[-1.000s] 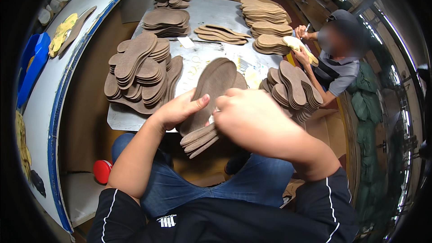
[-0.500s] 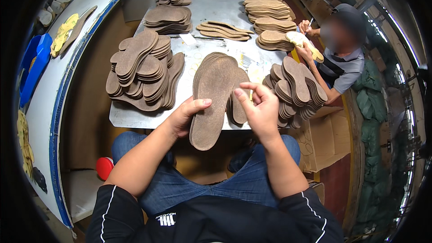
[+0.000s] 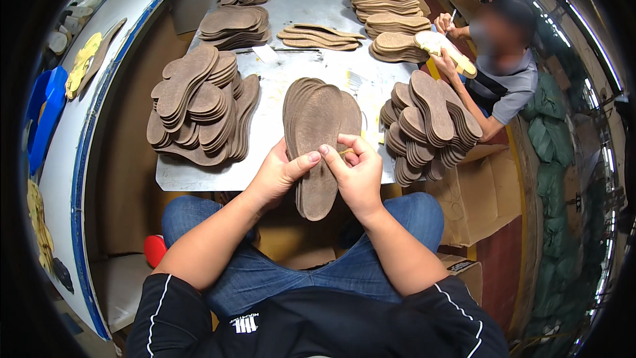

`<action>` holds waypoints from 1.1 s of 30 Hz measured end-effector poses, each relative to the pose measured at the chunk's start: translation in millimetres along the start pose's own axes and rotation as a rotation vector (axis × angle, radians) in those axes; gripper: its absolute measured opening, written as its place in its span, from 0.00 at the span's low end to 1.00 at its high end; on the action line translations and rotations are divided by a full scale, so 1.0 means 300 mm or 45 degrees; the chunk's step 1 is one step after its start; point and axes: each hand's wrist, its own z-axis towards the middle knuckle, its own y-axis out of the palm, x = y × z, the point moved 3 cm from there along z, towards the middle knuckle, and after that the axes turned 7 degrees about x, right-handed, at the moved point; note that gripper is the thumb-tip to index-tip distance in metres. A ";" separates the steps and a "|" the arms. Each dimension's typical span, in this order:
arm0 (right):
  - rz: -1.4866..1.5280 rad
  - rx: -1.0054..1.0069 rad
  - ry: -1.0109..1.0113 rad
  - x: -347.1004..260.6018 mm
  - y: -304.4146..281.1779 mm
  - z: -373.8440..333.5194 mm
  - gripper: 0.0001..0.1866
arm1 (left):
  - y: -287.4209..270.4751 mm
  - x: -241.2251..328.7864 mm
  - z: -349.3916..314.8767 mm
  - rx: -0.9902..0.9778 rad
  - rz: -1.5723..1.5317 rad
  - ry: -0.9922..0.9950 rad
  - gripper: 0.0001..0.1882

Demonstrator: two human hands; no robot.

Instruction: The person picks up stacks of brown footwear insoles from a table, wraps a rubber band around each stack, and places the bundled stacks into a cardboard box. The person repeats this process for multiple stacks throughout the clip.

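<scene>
"Metal table (image 3: pixel 301 3): what crowds it?"
"Brown piles, left (image 3: pixel 199 103) and right (image 3: pixel 434 119) of center; stacks (image 3: pixel 387 0) up top; a co-worker (image 3: pixel 510 89), upper right."
"Writing?"
"Small white print (image 3: pixel 246 323) on the shirt (image 3: pixel 318 325), bottom."
"Hands?"
"Left hand (image 3: pixel 281 174) clamps the insoles (image 3: pixel 313 109), mid-frame. Right hand (image 3: pixel 361 174) touches them, fingers curled; whether it's clamped, I can't tell."

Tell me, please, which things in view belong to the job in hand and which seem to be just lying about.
Apparently part of the job:
- held brown insoles, gripped by the left hand, touched by the right hand
- left insole pile and right insole pile

Apparently lying about:
- white card
- blue tray
- red object
- cardboard box
</scene>
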 end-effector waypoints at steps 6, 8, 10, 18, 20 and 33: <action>-0.033 -0.005 -0.119 0.011 -0.009 0.026 0.19 | 0.015 -0.021 -0.002 0.108 -0.031 0.069 0.31; -0.076 -0.013 -0.104 0.013 -0.021 0.039 0.19 | 0.010 -0.027 -0.001 0.145 -0.023 0.079 0.30; 0.042 -0.048 -0.065 0.010 -0.042 0.052 0.18 | -0.002 -0.032 0.004 0.185 0.013 0.088 0.29; 0.224 -0.441 0.001 -0.029 -0.066 0.032 0.18 | -0.037 -0.065 0.010 0.121 -0.053 -0.212 0.30; 0.292 -0.500 0.014 -0.034 -0.056 0.024 0.19 | -0.024 -0.063 0.006 0.083 -0.052 -0.246 0.32; -0.170 -0.280 -0.474 -0.071 -0.066 0.021 0.07 | 0.023 -0.054 0.017 -0.054 0.078 -0.139 0.42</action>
